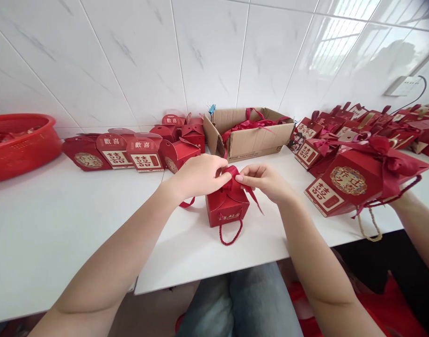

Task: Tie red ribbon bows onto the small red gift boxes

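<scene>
A small red gift box (223,207) stands upright on the white table in front of me, its twisted cord handle hanging down over the near side. Over its top lies a red satin ribbon (232,174), partly looped, with one tail trailing to the right and another showing at the left. My left hand (202,172) is closed on the ribbon from the left, thumb and fingers at the loop. From the right, my right hand (263,180) pinches the ribbon between thumb and finger. The fingers hide part of the knot.
Behind the box is an open cardboard carton (258,142) holding red ribbons. Several red boxes (144,154) stand left of it, beside a red plastic basket (21,145). Ribboned boxes (354,175) crowd the right, where another person's arm (418,222) reaches in.
</scene>
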A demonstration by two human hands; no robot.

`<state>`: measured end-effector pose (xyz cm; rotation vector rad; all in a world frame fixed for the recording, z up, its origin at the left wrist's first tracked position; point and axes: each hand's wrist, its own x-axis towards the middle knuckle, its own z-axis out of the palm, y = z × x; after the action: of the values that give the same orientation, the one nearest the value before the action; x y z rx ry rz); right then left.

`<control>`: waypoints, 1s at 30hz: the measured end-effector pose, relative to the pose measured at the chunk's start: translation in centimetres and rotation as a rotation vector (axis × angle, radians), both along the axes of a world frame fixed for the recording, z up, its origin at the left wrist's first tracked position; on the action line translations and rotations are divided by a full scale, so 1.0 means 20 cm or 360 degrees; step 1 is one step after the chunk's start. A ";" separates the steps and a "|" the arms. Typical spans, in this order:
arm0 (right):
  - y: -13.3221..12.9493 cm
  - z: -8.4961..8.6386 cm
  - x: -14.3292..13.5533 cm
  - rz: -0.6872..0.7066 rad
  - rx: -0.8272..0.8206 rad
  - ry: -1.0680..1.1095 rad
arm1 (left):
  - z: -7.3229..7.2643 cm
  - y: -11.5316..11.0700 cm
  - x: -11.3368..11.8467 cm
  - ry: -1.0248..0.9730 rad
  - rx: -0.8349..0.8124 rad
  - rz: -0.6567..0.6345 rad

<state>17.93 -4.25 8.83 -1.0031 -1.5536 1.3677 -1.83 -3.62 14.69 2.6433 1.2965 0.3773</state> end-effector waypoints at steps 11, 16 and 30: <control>-0.02 -0.03 -0.08 0.0056 0.0085 -0.0012 | -0.03 0.03 0.01 0.0014 0.0322 -0.0071; -0.03 -0.03 -0.10 -0.0088 0.0029 -0.0012 | 0.02 0.03 -0.07 -0.0071 -0.0101 -0.0114; -0.04 -0.04 -0.11 -0.0104 0.0067 -0.0033 | -0.01 0.04 -0.04 -0.0406 -0.0129 -0.0033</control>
<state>15.76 -4.98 7.97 -1.0365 -1.5451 1.2783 -2.59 -2.89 14.58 2.4441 1.1775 0.6218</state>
